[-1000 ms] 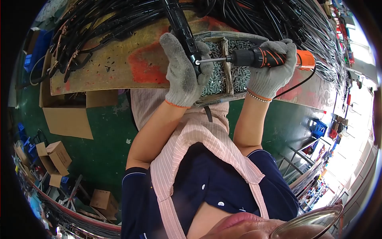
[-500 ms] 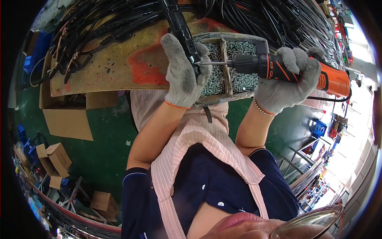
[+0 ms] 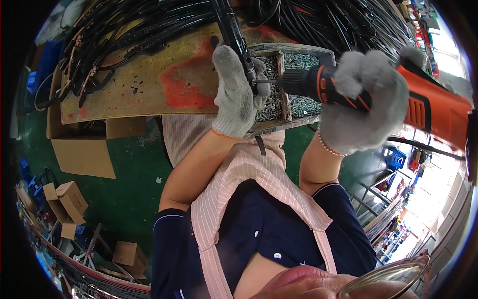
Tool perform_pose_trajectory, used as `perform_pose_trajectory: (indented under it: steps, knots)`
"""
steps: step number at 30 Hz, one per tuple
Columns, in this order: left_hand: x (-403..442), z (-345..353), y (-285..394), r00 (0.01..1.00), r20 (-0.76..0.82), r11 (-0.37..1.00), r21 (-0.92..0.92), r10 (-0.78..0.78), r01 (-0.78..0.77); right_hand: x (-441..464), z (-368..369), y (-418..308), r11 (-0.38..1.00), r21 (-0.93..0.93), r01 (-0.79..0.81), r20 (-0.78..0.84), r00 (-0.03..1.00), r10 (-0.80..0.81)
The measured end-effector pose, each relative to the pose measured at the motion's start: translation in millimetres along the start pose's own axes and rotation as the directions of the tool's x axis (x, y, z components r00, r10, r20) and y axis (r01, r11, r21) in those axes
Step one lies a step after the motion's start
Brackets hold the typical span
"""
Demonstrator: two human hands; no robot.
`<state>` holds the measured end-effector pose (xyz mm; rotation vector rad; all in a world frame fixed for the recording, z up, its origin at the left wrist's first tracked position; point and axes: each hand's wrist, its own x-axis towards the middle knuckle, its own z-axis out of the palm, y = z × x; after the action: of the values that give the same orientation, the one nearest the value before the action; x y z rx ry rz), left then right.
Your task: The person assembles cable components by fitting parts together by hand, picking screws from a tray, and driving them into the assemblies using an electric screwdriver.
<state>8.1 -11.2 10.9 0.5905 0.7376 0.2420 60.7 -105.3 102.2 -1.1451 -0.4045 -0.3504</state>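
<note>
My left hand (image 3: 233,97), in a grey knit glove, grips the end of a long black part (image 3: 230,30) with its fingers behind it and the thumb side pointing up. My right hand (image 3: 368,102), gloved too, is wrapped around an orange and black power screwdriver (image 3: 433,102). The driver's bit (image 3: 267,81) points left and meets the black part's end beside my left fingers. Whether a screw sits at the tip is too small to tell. Beneath the driver is a divided box (image 3: 313,48) of small silvery screws (image 3: 301,61), partly covered by my right hand.
Black bars and cables (image 3: 149,37) are heaped along the far side of the worn yellow and red board (image 3: 186,84). An open cardboard box (image 3: 82,157) stands below its left edge. The driver's cord (image 3: 423,145) trails right. Smaller cartons (image 3: 130,256) sit on the green floor.
The driver's rear end and my right hand have swung up closer to the camera and right. My left hand and the black part's end have shifted slightly right.
</note>
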Motion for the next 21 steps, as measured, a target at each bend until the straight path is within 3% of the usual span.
perform_pose_trajectory:
  steps: [5,8,11,15,18,21]
  knots:
    - [3,-13,-1,0.990,0.126,0.998,0.001,-0.062,0.062,2,13,0,0.996,-0.078,-0.033,-0.002,0.999,0.033]
    - [1,-3,3,0.997,0.065,0.997,-0.058,0.048,-0.044,4,14,2,0.954,0.242,-0.175,0.131,0.981,0.146]
    - [5,-12,2,0.984,0.175,0.998,-0.051,-0.016,0.025,3,7,6,0.898,0.382,-0.219,0.148,0.973,0.175]
    - [1,-9,8,0.980,0.197,0.992,-0.109,-0.036,0.058,4,6,2,0.907,0.369,-0.203,0.142,0.977,0.160]
    - [6,-10,-1,0.990,0.138,0.996,-0.084,-0.021,0.033,9,1,-2,0.935,0.316,-0.163,0.145,0.982,0.123]
    - [1,-10,3,0.984,0.178,0.999,-0.039,-0.022,0.030,22,-16,-15,0.936,0.335,-0.108,0.212,0.977,0.037]
